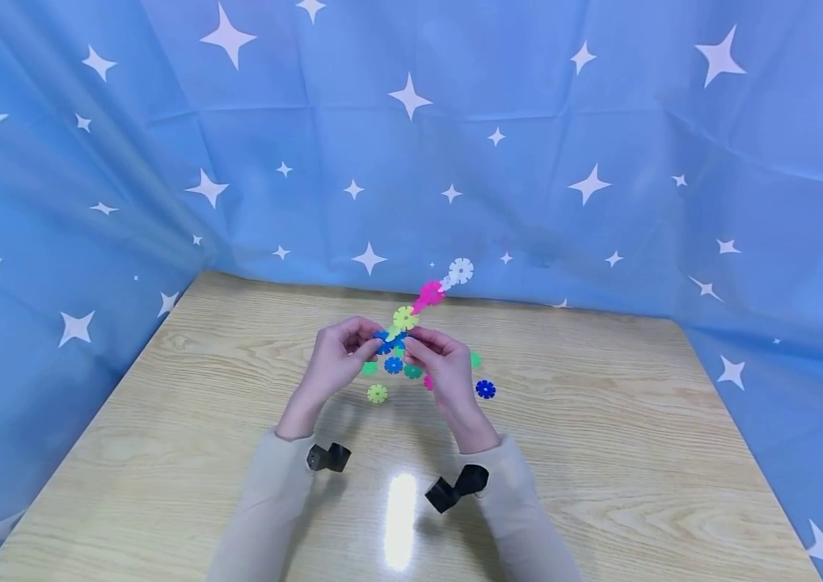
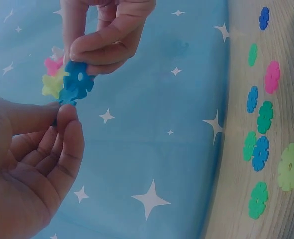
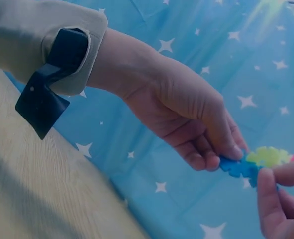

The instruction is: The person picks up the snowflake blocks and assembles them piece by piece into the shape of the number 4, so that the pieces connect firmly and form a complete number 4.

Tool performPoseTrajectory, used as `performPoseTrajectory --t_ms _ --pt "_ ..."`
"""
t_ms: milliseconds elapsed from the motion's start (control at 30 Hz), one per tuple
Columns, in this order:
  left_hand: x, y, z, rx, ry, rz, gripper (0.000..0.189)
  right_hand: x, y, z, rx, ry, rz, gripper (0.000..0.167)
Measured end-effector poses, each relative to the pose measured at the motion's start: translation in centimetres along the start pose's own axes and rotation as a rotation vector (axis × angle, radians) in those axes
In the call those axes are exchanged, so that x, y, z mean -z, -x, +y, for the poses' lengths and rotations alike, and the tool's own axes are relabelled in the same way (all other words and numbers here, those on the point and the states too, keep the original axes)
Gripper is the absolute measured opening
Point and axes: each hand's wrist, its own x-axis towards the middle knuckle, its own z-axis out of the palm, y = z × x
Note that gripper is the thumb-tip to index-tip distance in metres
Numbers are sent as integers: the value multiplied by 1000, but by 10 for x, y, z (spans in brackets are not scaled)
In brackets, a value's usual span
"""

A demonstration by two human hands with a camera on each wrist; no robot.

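Above the table, both hands hold a chain of notched plastic snowflake discs. It runs from a white disc (image 1: pixel 461 271) at the far end through a pink disc (image 1: pixel 431 293) and a yellow-green disc (image 1: pixel 405 318) to blue discs at the near end. The left hand (image 1: pixel 335 356) pinches one blue disc (image 1: pixel 383 344) between thumb and fingers. From the other side, the right hand (image 1: pixel 446 370) pinches an adjoining blue disc (image 2: pixel 80 78). The two blue discs touch; fingers partly hide them, so how far their notches interlock cannot be told.
Several loose discs lie on the wooden table (image 1: pixel 186 420) beneath the hands, among them a yellow-green disc (image 1: pixel 377 394), a dark blue disc (image 1: pixel 486 389) and a pink disc (image 2: pixel 272 77). A blue star-patterned curtain (image 1: pixel 382 145) hangs behind the table and along its sides.
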Motion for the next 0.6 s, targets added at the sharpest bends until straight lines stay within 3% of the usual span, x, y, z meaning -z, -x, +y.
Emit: performPoseTrajectory --t_ms 100,267,600 --pt "-3 -3 -15 -20 6 8 11 -1 0 1 -28 -49 6 25" --pt "-6 -3 -16 -32 22 25 9 -2 0 6 -64 -211 14 13" --pt "-16 -5 -14 1 64 67 6 -3 2 21 72 -222 53 15"
